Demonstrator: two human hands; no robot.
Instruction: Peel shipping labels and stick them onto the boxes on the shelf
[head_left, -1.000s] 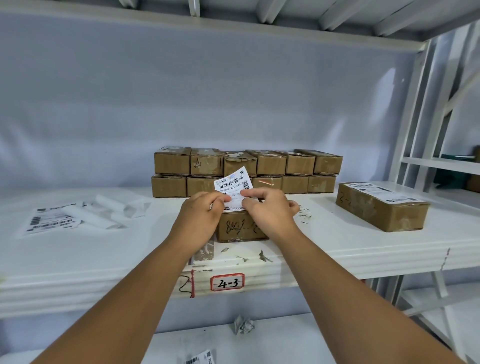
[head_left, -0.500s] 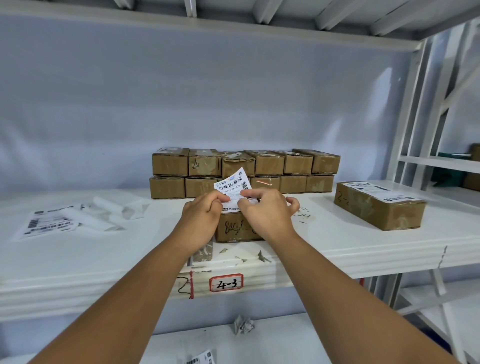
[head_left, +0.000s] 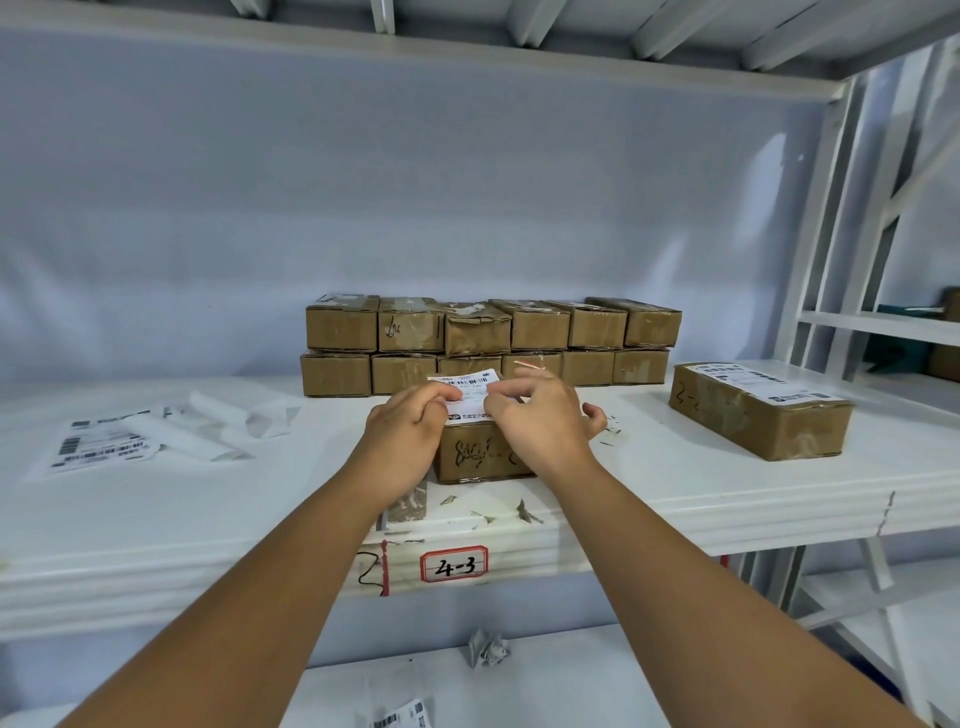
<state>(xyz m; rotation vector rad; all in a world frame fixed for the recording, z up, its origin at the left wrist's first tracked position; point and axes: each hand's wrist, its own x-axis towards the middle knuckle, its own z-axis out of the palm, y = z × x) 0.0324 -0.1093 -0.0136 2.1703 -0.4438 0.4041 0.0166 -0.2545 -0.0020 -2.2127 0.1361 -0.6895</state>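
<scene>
The small brown box (head_left: 480, 457) in front of me is taped shut, with black scrawl on its near face. Behind it, twelve closed boxes (head_left: 488, 343) stand in two rows, one on the other. A longer box (head_left: 758, 415), well apart on the right, carries a label on its top.

To the left on the white shelf (head_left: 156, 519) lie printed label sheets (head_left: 98, 452) and peeled backing strips (head_left: 218, 421). Torn scraps litter the shelf edge above a "4-3" tag (head_left: 454, 566).

The shipping label (head_left: 467, 397) lies over the small box's top. My left grip (head_left: 405, 431) pinches its left side with curled fingers; my right grip (head_left: 540, 421) pinches its right side. I cannot tell whether it is stuck down.
</scene>
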